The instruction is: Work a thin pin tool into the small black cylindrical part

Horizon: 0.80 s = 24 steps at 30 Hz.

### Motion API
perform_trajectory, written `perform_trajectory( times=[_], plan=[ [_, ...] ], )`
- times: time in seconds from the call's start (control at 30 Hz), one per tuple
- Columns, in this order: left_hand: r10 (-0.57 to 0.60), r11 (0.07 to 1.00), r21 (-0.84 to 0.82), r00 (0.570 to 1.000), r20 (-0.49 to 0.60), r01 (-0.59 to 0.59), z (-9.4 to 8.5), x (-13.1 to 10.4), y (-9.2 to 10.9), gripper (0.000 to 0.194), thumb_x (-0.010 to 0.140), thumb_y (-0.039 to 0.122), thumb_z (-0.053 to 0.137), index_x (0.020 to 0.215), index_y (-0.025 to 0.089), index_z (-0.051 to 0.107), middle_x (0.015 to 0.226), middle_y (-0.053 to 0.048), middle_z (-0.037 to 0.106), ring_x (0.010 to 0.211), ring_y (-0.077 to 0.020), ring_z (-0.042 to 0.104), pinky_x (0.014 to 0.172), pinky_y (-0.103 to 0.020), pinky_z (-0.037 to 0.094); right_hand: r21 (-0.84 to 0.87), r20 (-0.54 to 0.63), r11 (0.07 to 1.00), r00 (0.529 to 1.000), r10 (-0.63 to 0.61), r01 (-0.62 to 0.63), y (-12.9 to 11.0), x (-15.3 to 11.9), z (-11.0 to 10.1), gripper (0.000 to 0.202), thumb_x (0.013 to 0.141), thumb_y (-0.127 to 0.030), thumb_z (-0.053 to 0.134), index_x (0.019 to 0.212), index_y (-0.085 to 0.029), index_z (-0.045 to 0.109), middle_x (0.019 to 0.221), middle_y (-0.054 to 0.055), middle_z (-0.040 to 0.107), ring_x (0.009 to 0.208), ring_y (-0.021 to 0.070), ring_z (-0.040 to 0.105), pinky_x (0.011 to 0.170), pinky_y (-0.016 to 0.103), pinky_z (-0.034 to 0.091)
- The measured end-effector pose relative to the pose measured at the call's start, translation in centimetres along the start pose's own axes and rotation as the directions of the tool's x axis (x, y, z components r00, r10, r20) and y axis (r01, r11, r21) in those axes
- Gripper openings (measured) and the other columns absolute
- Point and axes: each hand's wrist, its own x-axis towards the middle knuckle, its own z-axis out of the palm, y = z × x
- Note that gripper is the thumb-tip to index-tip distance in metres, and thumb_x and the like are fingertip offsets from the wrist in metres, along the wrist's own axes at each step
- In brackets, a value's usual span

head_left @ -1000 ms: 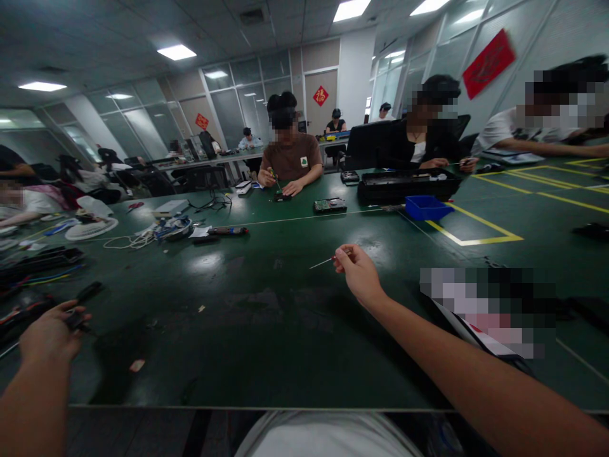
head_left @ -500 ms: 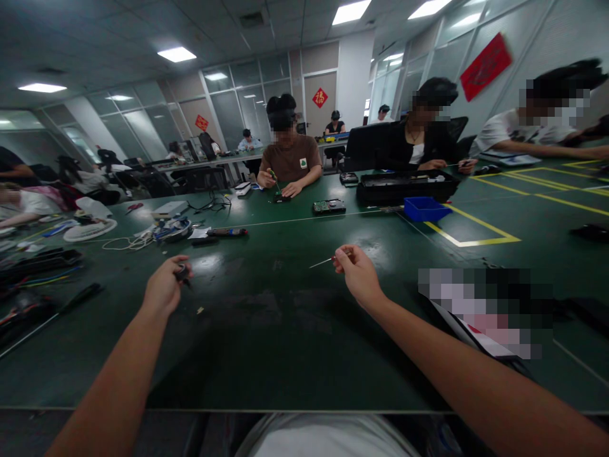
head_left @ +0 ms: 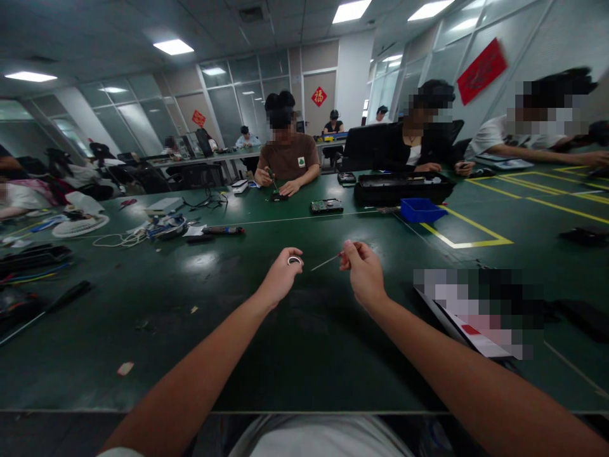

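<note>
My left hand (head_left: 281,276) is closed round a small roll of tape (head_left: 295,260), whose pale ring faces up between thumb and fingers. To its right, my right hand (head_left: 364,270) pinches a thin metal rod (head_left: 326,261) near one end. The rod's free tip points left and down, a short way from the roll, without touching it. Both hands are above the green table (head_left: 266,355), and my fingers partly hide the end of the rod.
Beyond my hands lie a circuit board (head_left: 326,205), a blue tray (head_left: 422,210) and a long black case (head_left: 404,189). Cables (head_left: 166,227) and a dark tool (head_left: 223,230) are at the left. A person (head_left: 289,155) works opposite; a covered paper stack (head_left: 476,324) lies right.
My left hand has moved right with the roll, from the left part of the table to beside the rod's tip. My right hand has hardly shifted and keeps the rod.
</note>
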Motion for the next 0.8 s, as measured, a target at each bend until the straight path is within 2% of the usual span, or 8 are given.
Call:
perform_trajectory(
  times=[0.1, 0.17, 0.27, 0.37, 0.5, 0.67, 0.8],
  plan=[
    [0.0, 0.996, 0.087, 1.0, -0.006, 0.001, 1.3, -0.3, -1.2, 0.05, 0.068, 0.0, 0.059, 0.113, 0.021, 0.052, 0.107, -0.011, 0.063, 0.095, -0.0223, 0.06, 0.09, -0.04, 0.043, 0.048, -0.035, 0.999, 0.999, 0.015, -0.013, -0.1, 0.1, -0.1, 0.023, 0.084, -0.046, 0.065, 0.08, -0.024, 0.059, 0.068, -0.001, 0.059, 0.063, 0.0155, 0.056, 0.057, 0.03, 0.046],
    [0.04, 0.993, 0.115, 0.999, 0.005, -0.04, 1.4, -0.5, -2.0, 0.046, 0.072, 0.001, 0.061, 0.112, 0.021, 0.054, 0.109, -0.012, 0.064, 0.101, -0.0245, 0.06, 0.095, -0.043, 0.041, 0.097, -0.039, 0.994, 0.998, 0.052, -0.048, -0.2, 0.1, 0.0, 0.021, 0.081, -0.044, 0.067, 0.082, -0.024, 0.06, 0.071, -0.001, 0.062, 0.064, 0.0158, 0.057, 0.058, 0.03, 0.048],
    [0.126, 0.976, 0.173, 0.991, 0.045, -0.132, 0.7, -0.7, -2.8, 0.034, 0.079, 0.01, 0.066, 0.11, 0.022, 0.062, 0.11, -0.012, 0.065, 0.105, -0.0275, 0.06, 0.098, -0.047, 0.041, 0.147, -0.007, 0.985, 0.996, 0.087, -0.085, -0.5, -0.1, 0.1, 0.022, 0.076, -0.043, 0.069, 0.084, -0.023, 0.062, 0.075, 0.001, 0.065, 0.067, 0.0163, 0.059, 0.061, 0.032, 0.05],
    [0.176, 0.955, 0.233, 0.983, 0.053, -0.184, -0.2, -0.6, -3.2, 0.037, 0.08, 0.013, 0.069, 0.115, 0.024, 0.067, 0.119, -0.012, 0.066, 0.113, -0.0291, 0.06, 0.103, -0.048, 0.039, 0.113, 0.052, 0.992, 0.997, 0.058, -0.064, -0.5, -0.3, 0.2, 0.022, 0.076, -0.043, 0.069, 0.083, -0.023, 0.063, 0.073, 0.001, 0.065, 0.065, 0.0159, 0.059, 0.062, 0.032, 0.05],
    [0.174, 0.952, 0.249, 0.984, 0.033, -0.177, -0.4, -0.7, -2.9, 0.047, 0.079, 0.011, 0.071, 0.124, 0.024, 0.066, 0.128, -0.01, 0.065, 0.12, -0.0279, 0.059, 0.109, -0.046, 0.038, 0.026, 0.113, 0.999, 0.993, 0.025, -0.028, 0.0, -0.4, 0.2, 0.022, 0.081, -0.043, 0.068, 0.084, -0.022, 0.063, 0.072, 0.001, 0.065, 0.063, 0.0146, 0.057, 0.063, 0.032, 0.049],
    [0.151, 0.925, 0.349, 0.988, 0.023, -0.149, 0.1, -1.3, -1.7, 0.038, 0.08, 0.014, 0.071, 0.118, 0.021, 0.068, 0.117, -0.006, 0.071, 0.11, -0.0234, 0.064, 0.105, -0.041, 0.045, -0.016, 0.145, 1.0, 0.989, -0.008, 0.01, 0.3, -0.4, 0.0, 0.024, 0.082, -0.045, 0.068, 0.086, -0.021, 0.064, 0.074, 0.0, 0.065, 0.065, 0.0146, 0.059, 0.064, 0.032, 0.049],
    [0.156, 0.912, 0.379, 0.987, 0.03, -0.155, 0.0, -1.5, -1.5, 0.042, 0.08, 0.016, 0.072, 0.122, 0.022, 0.068, 0.122, -0.006, 0.07, 0.115, -0.0238, 0.063, 0.108, -0.041, 0.043, -0.047, 0.176, 0.998, 0.984, -0.021, 0.03, 0.2, -0.5, 0.0, 0.025, 0.083, -0.046, 0.068, 0.086, -0.021, 0.065, 0.074, 0.001, 0.066, 0.066, 0.0155, 0.06, 0.065, 0.032, 0.05]
  ],
)
